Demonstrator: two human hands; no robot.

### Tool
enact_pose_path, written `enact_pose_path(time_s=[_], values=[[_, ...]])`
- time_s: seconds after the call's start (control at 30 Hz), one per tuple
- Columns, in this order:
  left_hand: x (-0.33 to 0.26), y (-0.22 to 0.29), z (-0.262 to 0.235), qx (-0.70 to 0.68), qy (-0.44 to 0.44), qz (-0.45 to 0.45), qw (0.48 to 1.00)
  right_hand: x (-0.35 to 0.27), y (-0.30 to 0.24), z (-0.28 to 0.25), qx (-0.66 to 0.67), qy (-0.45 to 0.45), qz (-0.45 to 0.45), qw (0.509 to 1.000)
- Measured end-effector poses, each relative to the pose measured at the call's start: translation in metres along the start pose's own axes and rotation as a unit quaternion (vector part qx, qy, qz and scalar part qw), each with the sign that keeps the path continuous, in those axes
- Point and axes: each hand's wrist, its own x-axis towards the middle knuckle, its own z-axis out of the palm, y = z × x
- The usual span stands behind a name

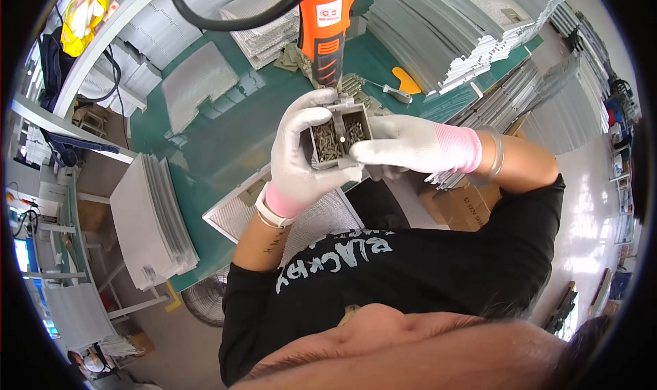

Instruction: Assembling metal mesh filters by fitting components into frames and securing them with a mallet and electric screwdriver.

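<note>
Between my two hands is a small grey box [332, 164] with loose screws [328, 143] in its two compartments and a narrow metal strip across the middle. My left hand [293, 147], in a white glove with a pink cuff, wraps round the box's left side and near edge. From the right, my right hand [404, 143], gloved the same way, grips the box with the fingertips at its near right corner. Just beyond the box an orange and black power screwdriver [328, 30] hangs upright; its lower end is partly hidden behind my left fingers.
On the green tabletop [205, 154], metal pieces [356, 87], a screwdriver [397, 94] and an orange scraper [406, 80] lie beyond my hands. Panel stacks stand at the far right [438, 34] and left [147, 219]. A perforated panel [236, 212] lies near my body; a floor fan [205, 299] stands below.
</note>
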Motion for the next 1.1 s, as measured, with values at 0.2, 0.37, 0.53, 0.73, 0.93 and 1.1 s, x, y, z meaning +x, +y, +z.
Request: enact_pose_path(time_s=[0.2,0.37,0.53,0.73,0.93,1.1], values=[[-0.004,0.003,-0.007,-0.006,-0.024,-0.005,1.000,-0.002,0.001,0.001,-0.042,-0.015,0.009,0.999],[-0.011,0.003,-0.011,-0.070,-0.019,-0.016,0.997,0.002,0.010,-0.015,-0.184,-0.110,0.014,0.977],[-0.010,0.002,-0.015,-0.127,-0.009,-0.003,0.992,0.041,0.137,0.010,0.073,-0.056,-0.105,0.990],[-0.015,0.001,-0.022,-0.132,-0.003,0.003,0.991,0.087,0.142,0.054,0.368,0.130,-0.297,0.872],[-0.016,0.003,-0.024,-0.178,0.011,-0.012,0.984,0.073,0.137,0.059,0.357,0.230,-0.323,0.846],[-0.014,-0.001,-0.024,-0.158,0.014,-0.008,0.987,0.052,0.130,0.054,0.288,0.278,-0.371,0.838]])
